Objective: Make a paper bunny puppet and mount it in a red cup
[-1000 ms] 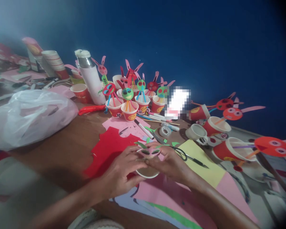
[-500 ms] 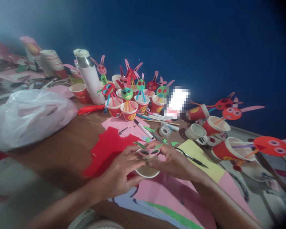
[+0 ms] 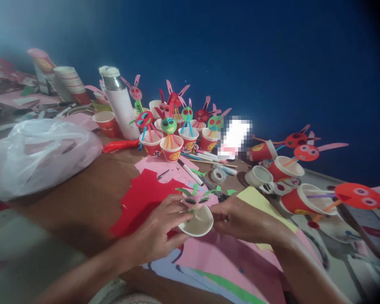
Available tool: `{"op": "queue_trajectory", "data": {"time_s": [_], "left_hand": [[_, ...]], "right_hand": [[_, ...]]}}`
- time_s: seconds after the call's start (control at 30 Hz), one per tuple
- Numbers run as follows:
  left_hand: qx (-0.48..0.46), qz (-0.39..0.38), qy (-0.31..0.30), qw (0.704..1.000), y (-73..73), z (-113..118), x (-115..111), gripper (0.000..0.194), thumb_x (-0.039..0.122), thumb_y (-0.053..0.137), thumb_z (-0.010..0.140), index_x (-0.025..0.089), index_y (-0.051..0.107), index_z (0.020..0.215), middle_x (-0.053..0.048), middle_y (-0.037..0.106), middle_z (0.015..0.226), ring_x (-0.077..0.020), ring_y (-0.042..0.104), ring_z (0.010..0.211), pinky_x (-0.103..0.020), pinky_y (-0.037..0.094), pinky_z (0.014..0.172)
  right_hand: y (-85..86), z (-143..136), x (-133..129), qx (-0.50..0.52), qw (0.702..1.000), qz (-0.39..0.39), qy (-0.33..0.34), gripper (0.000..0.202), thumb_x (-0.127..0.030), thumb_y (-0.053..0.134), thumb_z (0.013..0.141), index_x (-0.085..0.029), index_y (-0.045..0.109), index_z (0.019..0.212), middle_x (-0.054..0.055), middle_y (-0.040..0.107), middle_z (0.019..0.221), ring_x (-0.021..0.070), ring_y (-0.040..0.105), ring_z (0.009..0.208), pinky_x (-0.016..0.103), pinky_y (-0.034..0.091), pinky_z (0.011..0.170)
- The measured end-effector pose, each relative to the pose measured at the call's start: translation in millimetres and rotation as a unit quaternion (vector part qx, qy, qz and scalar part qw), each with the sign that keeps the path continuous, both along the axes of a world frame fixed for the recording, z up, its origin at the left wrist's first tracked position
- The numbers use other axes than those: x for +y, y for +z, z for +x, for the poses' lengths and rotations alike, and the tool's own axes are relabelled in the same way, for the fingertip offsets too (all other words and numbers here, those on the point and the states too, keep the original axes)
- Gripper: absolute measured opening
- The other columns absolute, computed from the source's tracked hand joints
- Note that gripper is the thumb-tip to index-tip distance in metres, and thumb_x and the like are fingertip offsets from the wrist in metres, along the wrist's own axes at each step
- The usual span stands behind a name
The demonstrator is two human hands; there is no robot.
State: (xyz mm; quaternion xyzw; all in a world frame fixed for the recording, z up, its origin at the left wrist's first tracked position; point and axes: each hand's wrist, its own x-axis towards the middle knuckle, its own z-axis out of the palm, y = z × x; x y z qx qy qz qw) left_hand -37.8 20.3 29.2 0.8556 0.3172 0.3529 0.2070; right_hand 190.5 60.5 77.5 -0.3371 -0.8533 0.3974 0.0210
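Since the earlier frame, the right hand (image 3: 240,221) has shifted away from the pink paper head (image 3: 194,202) to the paper cup's right side, exposing more of its interior. Left hand (image 3: 164,223): fingers gripping the left side of the paper cup (image 3: 194,228), its open mouth tilted toward the camera. Right hand: fingers curled just beside the rim; whether they grip anything, cannot tell.

Position: paper cup is held above the pink paper (image 3: 234,261), toward the worktop's (image 3: 79,181) near edge. Pink paper head, with green strips on top, is at the cup's far rim.

Surroundings: red paper (image 3: 141,202) lies left of the cup, yellow paper (image 3: 259,202) beyond the right hand. Tape roll (image 3: 218,174) and white mug (image 3: 259,177) are farther back. Decorated cups (image 3: 172,152) stand in a cluster near the far edge; white thermos (image 3: 122,109) stands to their left. Plastic bag (image 3: 44,160) occupies the left side.
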Motion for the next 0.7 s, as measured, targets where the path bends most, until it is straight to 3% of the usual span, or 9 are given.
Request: {"op": "queue_trajectory", "data": {"time_s": [0.13, 0.23, 0.47, 0.7], "left_hand": [[0.007, 0.004, 0.033, 0.999, 5.8, -5.7, 5.1, 0.031, 0.014, 0.061, 0.077, 0.017, 0.059, 0.107, -0.009, 0.066, 0.103, -0.0222, 0.056, 0.103, -0.038, 0.043, 0.094], [0.001, 0.013, 0.059, 0.998, 9.5, -12.1, 12.2, 0.026, 0.017, 0.06, 0.078, 0.015, 0.061, 0.104, -0.01, 0.067, 0.101, -0.0211, 0.059, 0.098, -0.036, 0.046, 0.09], [0.006, 0.021, 0.056, 0.998, 6.3, -21.9, 28.6, 0.028, 0.019, 0.06, 0.08, 0.016, 0.06, 0.107, -0.01, 0.067, 0.104, -0.0213, 0.06, 0.099, -0.036, 0.047, 0.087], [0.039, -0.009, 0.016, 0.999, 13.1, -22.7, 37.4, 0.024, 0.018, 0.059, 0.081, 0.017, 0.06, 0.104, -0.008, 0.067, 0.099, -0.0193, 0.058, 0.098, -0.036, 0.042, 0.093]], "right_hand": [[-8.3, -4.2, 1.0, 0.054, 0.994, -0.052, -0.076, 0.015, -0.007, 0.044, 0.076, -0.017, 0.049, 0.066, -0.006, 0.043, 0.059, 0.0063, 0.037, 0.054, 0.017, 0.029, 0.05], [-12.9, -7.5, 1.9, 0.114, 0.981, -0.092, -0.13, 0.013, -0.007, 0.044, 0.075, -0.017, 0.047, 0.068, -0.004, 0.049, 0.065, 0.0083, 0.043, 0.059, 0.018, 0.034, 0.055], [-24.7, -12.9, 6.4, 0.251, 0.942, -0.153, -0.159, 0.021, -0.029, 0.05, 0.083, -0.018, 0.043, 0.066, 0.002, 0.055, 0.074, 0.0153, 0.052, 0.074, 0.028, 0.043, 0.07], [-23.3, -16.5, 8.5, 0.124, 0.967, -0.116, -0.188, 0.005, -0.016, 0.052, 0.077, -0.018, 0.053, 0.072, -0.002, 0.054, 0.068, 0.0119, 0.048, 0.065, 0.024, 0.041, 0.064]]}}
